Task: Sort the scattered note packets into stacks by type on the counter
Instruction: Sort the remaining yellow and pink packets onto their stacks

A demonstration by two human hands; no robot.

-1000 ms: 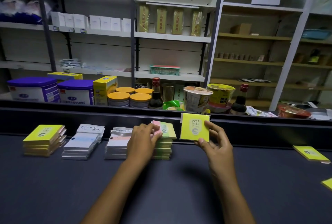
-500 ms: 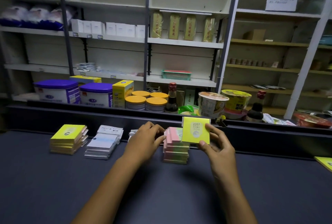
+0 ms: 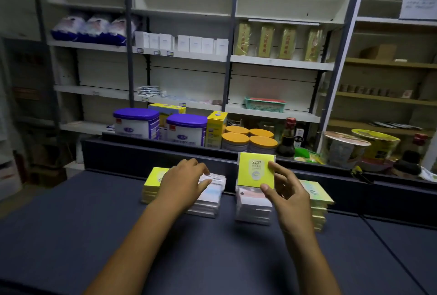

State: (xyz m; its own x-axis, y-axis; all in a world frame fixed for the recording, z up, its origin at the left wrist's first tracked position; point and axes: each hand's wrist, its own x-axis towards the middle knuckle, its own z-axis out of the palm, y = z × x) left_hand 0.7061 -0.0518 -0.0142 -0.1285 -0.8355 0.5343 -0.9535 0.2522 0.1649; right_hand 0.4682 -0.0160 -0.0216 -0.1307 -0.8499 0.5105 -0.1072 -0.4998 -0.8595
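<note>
Both hands [image 3: 183,182] [image 3: 287,196] raised over stacks [image 3: 254,205].

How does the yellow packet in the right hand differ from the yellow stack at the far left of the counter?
The yellow packet is a single one, while the yellow stack holds several. The packet is upright in the air, pinched by the right hand; the stack lies flat on the counter. The packet's face shows fully, with "2207" printed; the left hand partly covers the stack. Both share the same yellow cover.
</note>
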